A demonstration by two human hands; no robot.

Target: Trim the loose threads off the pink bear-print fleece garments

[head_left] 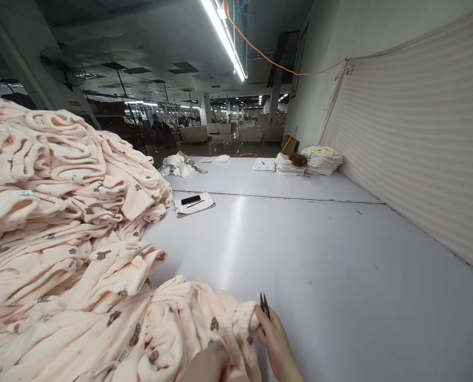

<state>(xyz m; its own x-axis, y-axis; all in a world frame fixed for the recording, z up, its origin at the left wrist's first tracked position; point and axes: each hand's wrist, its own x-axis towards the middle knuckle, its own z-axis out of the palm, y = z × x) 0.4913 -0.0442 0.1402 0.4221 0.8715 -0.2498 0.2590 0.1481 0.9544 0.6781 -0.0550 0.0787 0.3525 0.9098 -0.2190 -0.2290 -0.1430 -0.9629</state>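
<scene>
A pale pink fleece garment [180, 329] with small brown bear prints lies bunched at the near edge of the white table [319, 254]. My left hand [208, 363] rests on it at the bottom of the view, and its fingers are hidden. My right hand [276, 342] is closed on a small pair of thread snips [264, 304], blades pointing up, right at the garment's edge.
A tall heap of the same pink garments [57, 196] fills the left side. A notebook with a phone and pen [194, 203] lies mid-table. Folded white and yellow stacks [310, 161] sit far back. A striped cloth-covered wall [419, 132] runs along the right.
</scene>
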